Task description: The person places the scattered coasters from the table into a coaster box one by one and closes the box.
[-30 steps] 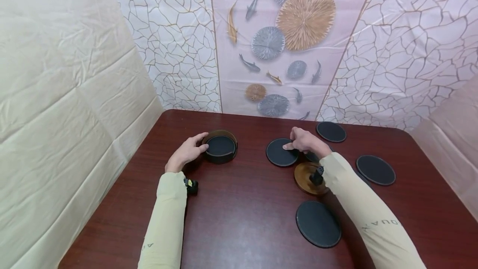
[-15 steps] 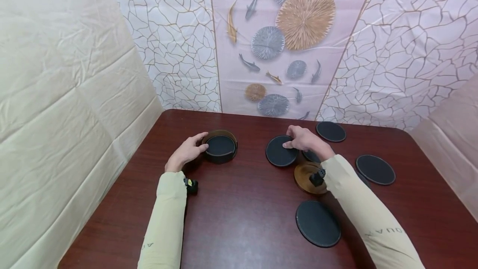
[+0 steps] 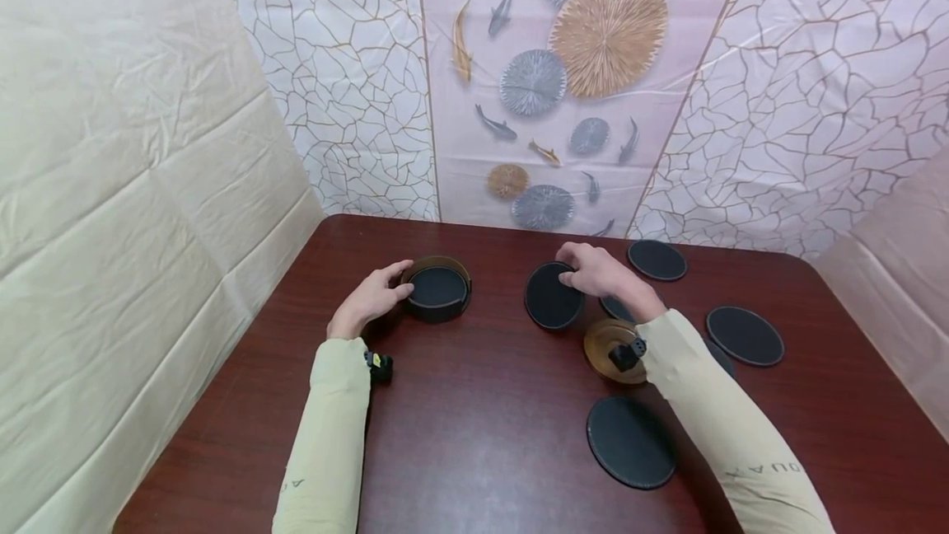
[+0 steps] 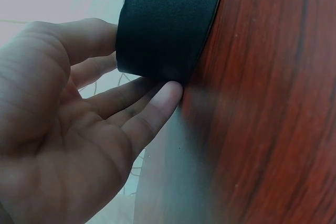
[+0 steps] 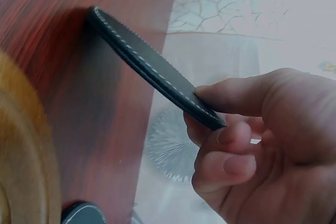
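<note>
My left hand (image 3: 373,300) holds the left side of a round black coaster holder (image 3: 437,311) with a brown inner wall. A dark coaster (image 3: 439,287) lies inside it. In the left wrist view, the thumb and fingers meet the holder's black outer wall (image 4: 168,24), and one fingertip reaches its bottom edge. My right hand (image 3: 602,272) pinches a round black coaster (image 3: 550,299) by its edge between thumb and fingers. That coaster is tilted, its hand side raised off the table; white stitching runs along its rim (image 5: 142,61) in the right wrist view.
Under my right wrist sits a round brown wooden piece (image 3: 604,353). Other black coasters lie at the front right (image 3: 632,443), the back right (image 3: 657,260) and the far right (image 3: 745,336), with one partly hidden coaster (image 3: 617,308) behind the wooden piece. A patterned cloth (image 3: 534,130) hangs behind the table.
My right hand has moved slightly left and raised the coaster's far edge, so it has gone from nearly flat to tilted. My left hand and the holder stay put.
</note>
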A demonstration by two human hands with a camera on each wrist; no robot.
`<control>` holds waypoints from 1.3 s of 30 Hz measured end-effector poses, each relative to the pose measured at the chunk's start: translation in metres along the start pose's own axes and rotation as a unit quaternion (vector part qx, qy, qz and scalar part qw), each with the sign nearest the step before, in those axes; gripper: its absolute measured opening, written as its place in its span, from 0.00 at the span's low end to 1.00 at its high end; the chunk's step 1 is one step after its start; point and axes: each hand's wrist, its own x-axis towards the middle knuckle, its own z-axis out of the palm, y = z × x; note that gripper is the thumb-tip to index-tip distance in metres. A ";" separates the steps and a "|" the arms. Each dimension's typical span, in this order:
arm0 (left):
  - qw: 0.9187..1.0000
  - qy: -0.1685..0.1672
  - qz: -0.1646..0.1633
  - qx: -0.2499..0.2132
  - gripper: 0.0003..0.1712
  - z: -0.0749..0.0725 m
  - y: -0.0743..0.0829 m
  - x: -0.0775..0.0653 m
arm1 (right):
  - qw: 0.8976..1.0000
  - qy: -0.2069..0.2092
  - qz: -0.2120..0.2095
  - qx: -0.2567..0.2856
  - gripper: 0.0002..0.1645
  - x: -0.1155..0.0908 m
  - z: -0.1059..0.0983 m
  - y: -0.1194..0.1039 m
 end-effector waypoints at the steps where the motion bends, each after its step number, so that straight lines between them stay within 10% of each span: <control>1: 1.000 0.001 0.000 -0.001 0.33 0.000 0.000 0.000 | 1.000 0.001 -0.006 0.004 0.23 -0.001 -0.001 -0.002; 20: 1.000 0.004 0.002 0.006 0.33 0.002 -0.003 0.002 | 0.987 0.081 -0.038 0.134 0.22 -0.009 0.008 -0.035; 39: 1.000 0.002 0.002 -0.002 0.33 0.000 -0.002 0.001 | 0.952 0.143 -0.055 0.265 0.23 0.009 0.040 -0.064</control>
